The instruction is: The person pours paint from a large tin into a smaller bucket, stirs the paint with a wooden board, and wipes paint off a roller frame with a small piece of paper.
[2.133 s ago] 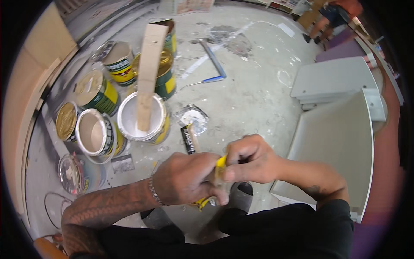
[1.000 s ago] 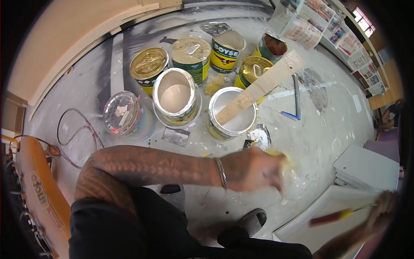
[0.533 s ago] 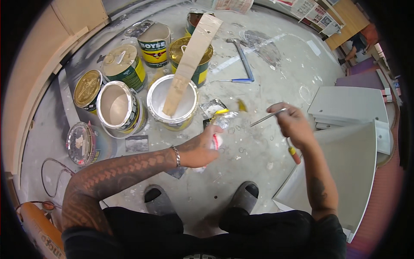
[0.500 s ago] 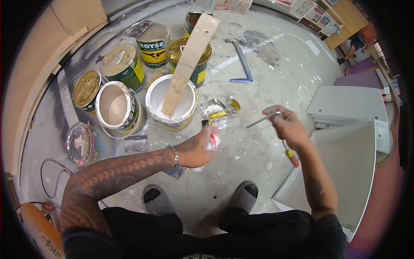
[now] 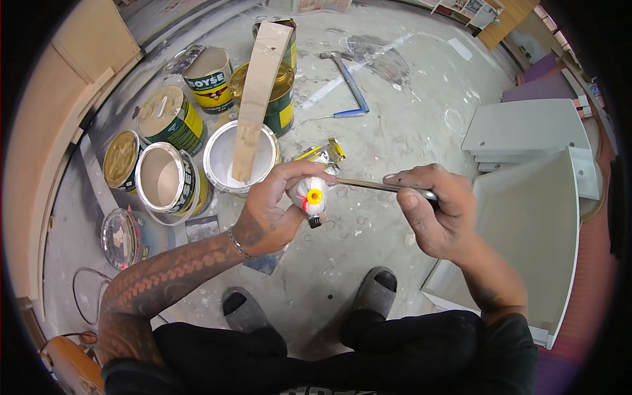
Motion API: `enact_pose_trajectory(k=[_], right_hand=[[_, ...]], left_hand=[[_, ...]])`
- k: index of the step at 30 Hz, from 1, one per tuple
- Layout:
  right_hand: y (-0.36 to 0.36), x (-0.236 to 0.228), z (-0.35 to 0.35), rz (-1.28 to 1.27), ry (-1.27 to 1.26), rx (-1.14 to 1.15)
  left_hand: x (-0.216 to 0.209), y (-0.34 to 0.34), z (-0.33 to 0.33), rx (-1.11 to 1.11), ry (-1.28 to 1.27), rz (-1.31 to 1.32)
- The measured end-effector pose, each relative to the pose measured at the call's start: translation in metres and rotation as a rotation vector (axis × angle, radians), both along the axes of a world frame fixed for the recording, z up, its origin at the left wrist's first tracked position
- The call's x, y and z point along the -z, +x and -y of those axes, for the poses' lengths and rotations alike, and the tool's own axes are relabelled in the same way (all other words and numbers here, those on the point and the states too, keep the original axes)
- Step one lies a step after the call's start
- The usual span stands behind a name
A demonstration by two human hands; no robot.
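Note:
My left hand [image 5: 273, 207] is closed around a white fluffy paint roller sleeve [image 5: 303, 187] with red on its side, its yellow end with a hole facing up toward me. A small black tag [image 5: 315, 222] hangs at the sleeve's lower edge. In my right hand [image 5: 438, 207] is a thin metal roller frame [image 5: 368, 185], pinched between thumb and fingers. Its rod points left, the tip close to my left fingertips beside the sleeve; I cannot tell if they touch. The frame's handle is hidden behind my right hand.
At the left stand several paint cans [image 5: 172, 117]. A wooden board [image 5: 257, 99] leans in an open white-rimmed bucket [image 5: 214, 164]. A hammer [image 5: 352, 82] and yellow-and-silver wrapping [image 5: 322, 155] lie on the floor. White panels [image 5: 526, 135] are stacked at the right.
The roller sleeve has been raised and turned end-on toward me. My right hand has turned, bringing the frame's rod left, up to my left hand. A person at the far right has left the view.

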State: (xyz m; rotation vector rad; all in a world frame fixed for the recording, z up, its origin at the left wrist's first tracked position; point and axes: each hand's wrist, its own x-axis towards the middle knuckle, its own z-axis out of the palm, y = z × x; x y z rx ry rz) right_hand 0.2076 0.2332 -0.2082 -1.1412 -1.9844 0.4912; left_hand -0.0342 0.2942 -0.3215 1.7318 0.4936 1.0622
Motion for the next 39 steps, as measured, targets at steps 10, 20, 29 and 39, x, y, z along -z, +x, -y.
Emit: enact_pose_trajectory(k=[10, 20, 29, 39], right_hand=[[-0.008, -0.015, 0.002, 0.18, 0.177, -0.164], [-0.014, 0.001, -0.001, 0.134, 0.166, -0.153], [-0.017, 0.006, -0.004, 0.149, 0.137, -0.165], [-0.012, 0.004, -0.004, 0.119, 0.104, -0.152]], left_hand=[[-0.002, -0.002, -0.006, 0.017, 0.084, -0.035], [-0.003, -0.003, -0.005, -0.002, 0.122, -0.148], [-0.002, -0.002, -0.002, 0.093, 0.025, -0.143], [-0.012, 0.001, 0.004, 0.124, -0.042, -0.152]])
